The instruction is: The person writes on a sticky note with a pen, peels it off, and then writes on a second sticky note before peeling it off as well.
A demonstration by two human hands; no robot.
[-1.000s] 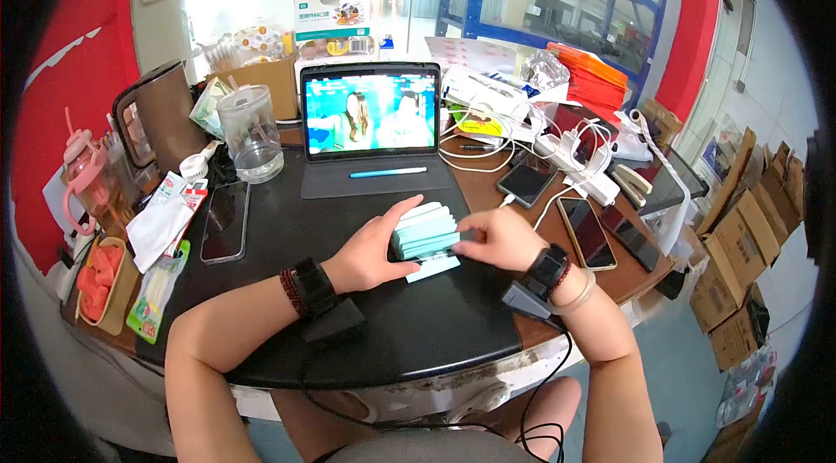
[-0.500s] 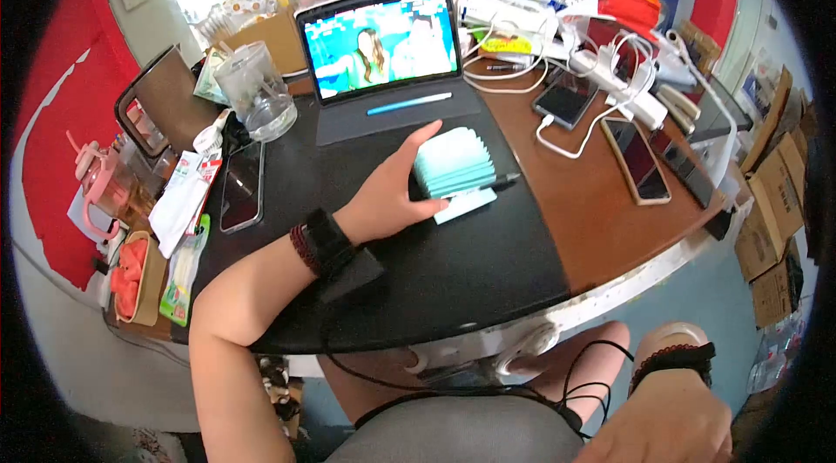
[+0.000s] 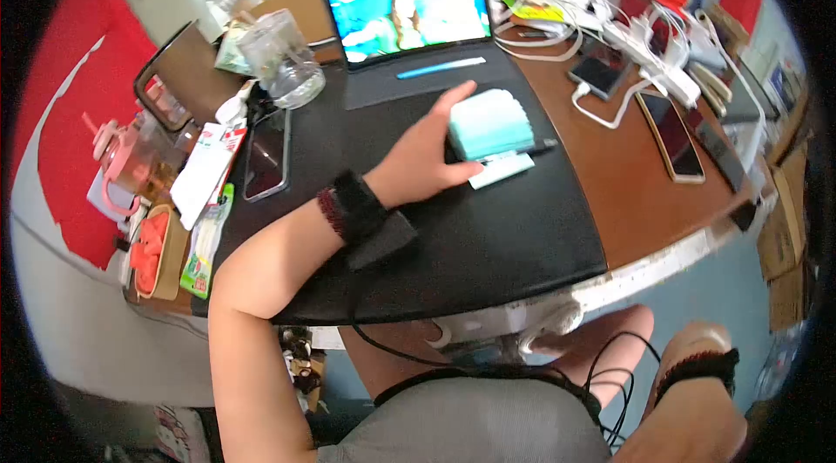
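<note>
My left hand (image 3: 427, 158) rests on the desk, curved round the left side of a stack of pale teal sheets (image 3: 492, 125). The thumb lies at the front and a finger reaches behind; the rest are hidden. Under the stack's front edge a white card (image 3: 503, 172) sticks out, and a black pen (image 3: 545, 146) pokes out to the right. Beyond the stack stands a lit tablet (image 3: 409, 14) with a blue stylus (image 3: 441, 68) on its cover. At the lower right, away from the desk, is my right hand (image 3: 694, 343), past a dark wristband; its fingers are not discernible.
On the left are a clear pitcher (image 3: 283, 62), a phone (image 3: 267, 155), a pink-lidged jug (image 3: 126, 158) and a box of watermelon pieces (image 3: 155, 241). To the right lie another phone (image 3: 670, 136), a power strip (image 3: 666, 75) and tangled white cables (image 3: 531, 40). Cardboard (image 3: 784, 228) stands beyond.
The whole view has shifted, so the desk appears higher and further right. My left hand keeps its place at the teal stack, and the tablet's picture has changed.
</note>
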